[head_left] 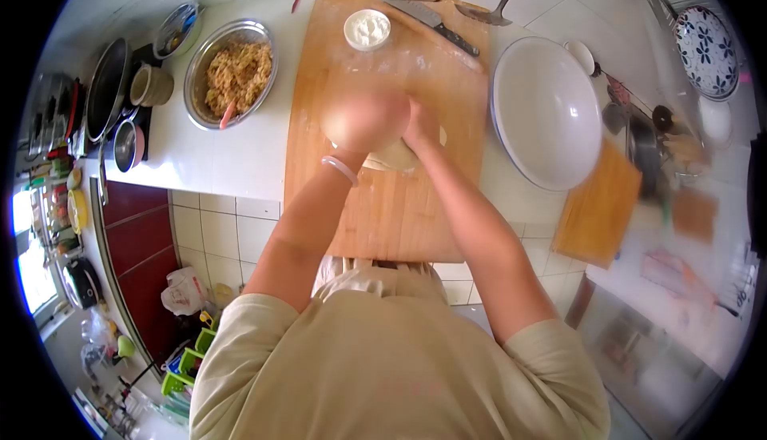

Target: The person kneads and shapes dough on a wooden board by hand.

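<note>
Pale dough [391, 157] lies on the wooden board [383, 224], partly covered by my hands; its edge shows between and beside my wrists. My left hand [361, 120], with a pale bangle [341, 170] on its wrist, is over the left part of the dough. Motion smears its fingers. Pressed against it on the right is my right hand [419, 126], its fingers curled in on the dough and partly hidden. A small bowl of white powder [367, 30] stands beyond my hands, and a knife [431, 23] lies at the board's far edge.
A metal bowl of chopped filling [232, 74] with a pink-handled utensil stands left of the board. On the right are a large white basin [547, 112] and a smaller wooden board [598, 204]. Ladles and a spatula [495, 15] hang at the back wall.
</note>
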Demonstrator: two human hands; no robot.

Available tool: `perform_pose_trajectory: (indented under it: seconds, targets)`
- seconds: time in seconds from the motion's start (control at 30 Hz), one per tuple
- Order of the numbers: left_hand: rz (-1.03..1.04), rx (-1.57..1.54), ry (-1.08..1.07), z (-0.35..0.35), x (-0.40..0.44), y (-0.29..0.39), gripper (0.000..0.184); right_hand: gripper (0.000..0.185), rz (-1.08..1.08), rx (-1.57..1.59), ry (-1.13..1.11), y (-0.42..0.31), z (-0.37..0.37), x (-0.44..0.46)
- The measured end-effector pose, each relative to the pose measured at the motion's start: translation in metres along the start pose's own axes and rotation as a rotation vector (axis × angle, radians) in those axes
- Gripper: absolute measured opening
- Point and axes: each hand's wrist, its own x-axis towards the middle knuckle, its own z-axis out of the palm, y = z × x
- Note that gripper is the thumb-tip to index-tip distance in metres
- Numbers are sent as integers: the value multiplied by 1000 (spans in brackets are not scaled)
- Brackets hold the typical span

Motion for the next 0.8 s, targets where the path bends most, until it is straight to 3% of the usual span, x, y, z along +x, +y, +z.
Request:
perform_pose_trajectory:
  seconds: [0.07,0.1,0.13,0.2,0.27,0.33,0.43,0.5,0.63,0.8]
  targets:
    - [-18,-46,-366,-38,24,14,39,15,-413,99,174,1,-8,20]
    - [-100,9,-520,-76,-75,0,39,15,-285,182,72,-27,7,-97]
    - [-151,27,-517,-77,-87,7,35,14,-195,136,-28,-38,-15,-114]
    - [-39,-1,-212,-38,-116,-5,30,15,-145,76,-99,-33,-24,-132]
    - [-16,-6,-116,-38,-170,-8,35,27,-302,-152,99,-24,-3,-173]
    - [36,-60,53,-27,-221,-19,42,44,-430,-221,38,-18,-3,-207]
    - [113,-103,190,3,-276,-31,52,50,-551,-194,22,-5,-3,-242]
    - [207,-101,310,19,-259,-44,55,52,-588,-187,90,2,12,-225]
    - [107,-168,229,15,-230,-38,56,55,-550,-144,97,1,12,-199]
    - [17,-163,130,0,-151,-33,49,45,-398,-55,12,-3,12,-125]
